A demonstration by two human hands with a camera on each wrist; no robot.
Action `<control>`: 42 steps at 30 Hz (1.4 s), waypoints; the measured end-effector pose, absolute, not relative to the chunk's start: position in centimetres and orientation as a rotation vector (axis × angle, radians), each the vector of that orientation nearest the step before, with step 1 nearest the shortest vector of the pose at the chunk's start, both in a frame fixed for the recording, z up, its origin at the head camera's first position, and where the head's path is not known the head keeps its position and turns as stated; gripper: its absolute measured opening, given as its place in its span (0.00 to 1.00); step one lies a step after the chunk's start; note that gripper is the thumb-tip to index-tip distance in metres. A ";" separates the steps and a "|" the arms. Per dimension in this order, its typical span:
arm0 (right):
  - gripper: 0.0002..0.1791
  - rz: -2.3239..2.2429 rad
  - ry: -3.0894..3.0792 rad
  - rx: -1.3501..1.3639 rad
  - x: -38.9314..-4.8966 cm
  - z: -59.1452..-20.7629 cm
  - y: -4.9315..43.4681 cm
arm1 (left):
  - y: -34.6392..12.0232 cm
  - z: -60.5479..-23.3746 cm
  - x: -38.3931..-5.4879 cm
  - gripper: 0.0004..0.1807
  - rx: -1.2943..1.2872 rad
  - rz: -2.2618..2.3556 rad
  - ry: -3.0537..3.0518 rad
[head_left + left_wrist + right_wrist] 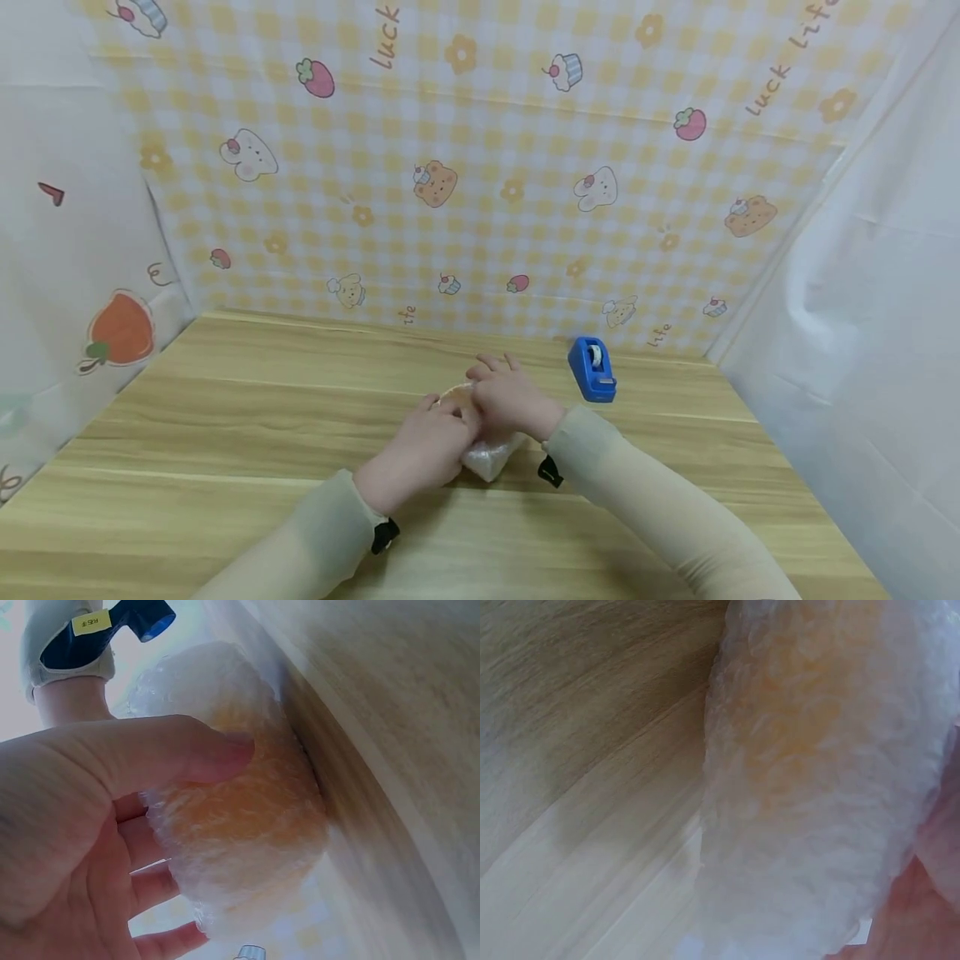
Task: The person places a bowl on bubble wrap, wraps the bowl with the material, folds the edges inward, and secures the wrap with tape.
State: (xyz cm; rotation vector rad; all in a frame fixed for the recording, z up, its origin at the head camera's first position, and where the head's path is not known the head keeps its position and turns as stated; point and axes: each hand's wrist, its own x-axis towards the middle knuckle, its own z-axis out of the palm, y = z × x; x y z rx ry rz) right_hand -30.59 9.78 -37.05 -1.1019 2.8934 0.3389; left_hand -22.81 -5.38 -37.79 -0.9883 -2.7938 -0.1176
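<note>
A bundle of clear bubble wrap (491,460) with something orange-tan inside sits at the middle of the table, mostly covered by both hands in the head view. My left hand (426,443) grips its left side. In the left wrist view the thumb (214,754) lies across the wrap and the other fingers reach behind it. My right hand (512,402) holds the bundle from the right and above, some fingers spread outward. The right wrist view shows the wrap (802,787) close up, with part of that hand (919,915) against its edge. The orange-tan item's kind is hidden.
A blue tape dispenser (592,371) with a roll of tape stands at the back right of the wood-grain table (262,400). Behind rises a yellow checked backdrop (480,242); white sheets (862,333) hang at both sides.
</note>
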 end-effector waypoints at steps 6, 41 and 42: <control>0.13 0.330 2.898 -1.095 -30.7 -37.0 9.8 | -5.3 -37.8 -22.6 0.08 -0.985 -0.067 -2.833; 0.11 0.275 2.660 -1.008 -31.8 -35.2 10.0 | -5.6 -38.3 -24.0 0.09 -1.076 -0.033 -2.849; 0.10 0.257 2.649 -1.002 -31.9 -35.1 10.0 | -5.6 -38.3 -24.0 0.08 -1.082 -0.027 -2.844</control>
